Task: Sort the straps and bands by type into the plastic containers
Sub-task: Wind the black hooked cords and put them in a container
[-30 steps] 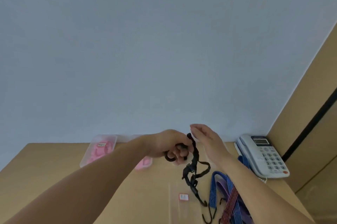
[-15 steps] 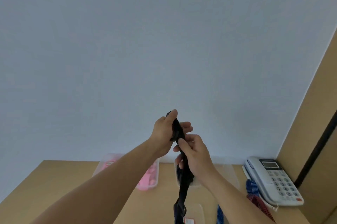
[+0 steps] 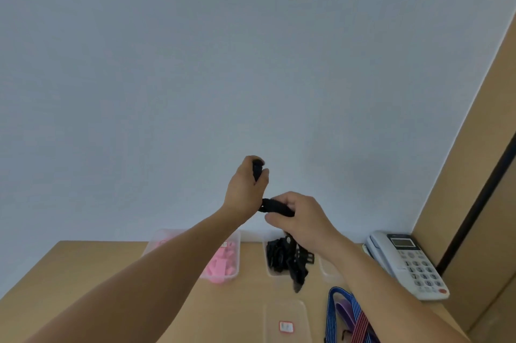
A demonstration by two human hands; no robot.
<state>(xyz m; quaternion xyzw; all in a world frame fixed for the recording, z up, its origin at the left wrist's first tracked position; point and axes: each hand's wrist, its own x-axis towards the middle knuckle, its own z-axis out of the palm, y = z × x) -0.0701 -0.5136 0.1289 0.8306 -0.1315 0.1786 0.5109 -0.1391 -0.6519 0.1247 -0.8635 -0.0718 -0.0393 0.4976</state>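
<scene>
Both hands up over the table (image 3: pixel 83 275), working a black strap (image 3: pixel 275 205) between them

Left hand (image 3: pixel 245 189) is fisted round the strap's upper end, a black tip poking out above the knuckles; right hand (image 3: pixel 303 217), just below and beside it, has fingers curled round the bunched middle. The strap's tail dangles down over the clear container (image 3: pixel 267 267) at the back of the table, where more black straps (image 3: pixel 279 256) are piled. Left of that, a container (image 3: pixel 237 253) of pink bands (image 3: pixel 222 266). Nearer in, a flat clear lid (image 3: pixel 284 312) with a red label, and a tangle of blue striped cords (image 3: pixel 333 306) to its right. Telephone (image 3: pixel 407 264) at far right
</scene>
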